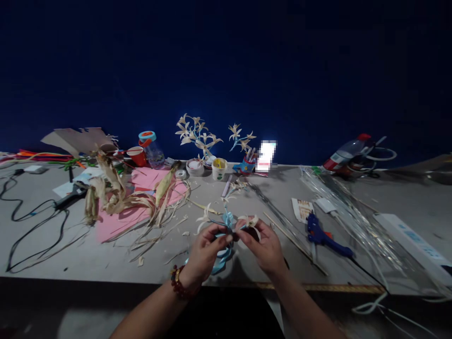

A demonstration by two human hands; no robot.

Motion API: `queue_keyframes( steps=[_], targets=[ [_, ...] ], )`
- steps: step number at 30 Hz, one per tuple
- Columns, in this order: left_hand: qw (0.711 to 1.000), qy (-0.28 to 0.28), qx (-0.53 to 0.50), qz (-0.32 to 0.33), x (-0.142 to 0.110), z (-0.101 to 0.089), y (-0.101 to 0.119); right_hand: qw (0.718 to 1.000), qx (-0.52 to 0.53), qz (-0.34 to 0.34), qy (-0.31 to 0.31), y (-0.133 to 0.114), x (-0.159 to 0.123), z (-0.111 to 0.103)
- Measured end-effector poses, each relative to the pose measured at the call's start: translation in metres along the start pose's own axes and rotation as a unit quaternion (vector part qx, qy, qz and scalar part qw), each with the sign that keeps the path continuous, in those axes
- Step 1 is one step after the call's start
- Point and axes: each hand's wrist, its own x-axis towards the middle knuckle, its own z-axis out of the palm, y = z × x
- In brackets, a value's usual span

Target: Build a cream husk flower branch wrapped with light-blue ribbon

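Note:
Near the front edge of the table, my left hand [204, 249] is closed in a pinch around the light-blue stem of a husk flower branch [228, 217]. My right hand [264, 244] faces it, with thumb and fingers pinched on the same branch from the right. Pale curled petals stick out on both sides above my fingers. Just below, a light-blue strip [219, 267] lies partly hidden by my left hand. Where the stems meet between my fingertips is too small to make out.
Two finished-looking flower branches [197, 132] stand at the back beside a white paper cup [219, 169]. Dried corn husks [116, 200] and pink paper [123, 219] lie left. To the right are a blue glue gun [326, 240], wires [271, 205], a power strip [411, 240] and a bottle [346, 153].

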Motion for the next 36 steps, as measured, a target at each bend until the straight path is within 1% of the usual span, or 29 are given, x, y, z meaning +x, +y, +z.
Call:
queue_keyframes(
  steps=[5,9,12,15,20,24,27,30,34,36],
  targets=[
    [0.999,0.03,-0.03,-0.005,0.003,0.004,0.0,0.998,0.033,0.01,0.056,0.019,-0.005,0.007],
    [0.999,0.032,-0.019,0.006,0.005,0.002,-0.001,0.995,0.067,0.022,0.074,0.029,-0.002,0.012],
    [1.0,0.008,0.01,0.003,0.007,-0.004,-0.002,0.994,0.076,0.042,0.072,0.026,0.001,0.014],
    [0.999,-0.012,0.038,0.008,0.008,-0.01,0.0,0.994,0.08,0.05,0.054,0.018,0.0,0.013],
    [0.999,0.002,0.045,0.024,0.009,-0.008,0.004,0.996,0.039,0.067,0.036,0.013,-0.013,0.009],
    [0.998,0.003,0.052,0.038,0.009,-0.005,0.003,0.997,-0.034,0.071,-0.009,0.012,-0.02,0.006],
    [0.996,-0.001,0.084,0.032,0.009,-0.006,0.002,0.995,-0.05,0.09,0.004,0.011,-0.02,0.005],
    [0.992,-0.017,0.125,0.028,0.008,-0.008,0.004,0.994,-0.017,0.111,0.017,0.009,-0.017,0.005],
    [0.986,0.008,0.167,0.023,0.004,-0.01,0.008,0.991,0.021,0.127,0.024,0.01,-0.016,0.005],
    [0.986,0.002,0.163,0.017,0.003,-0.011,0.01,0.99,0.032,0.131,0.03,0.012,-0.017,0.004]
  ],
)
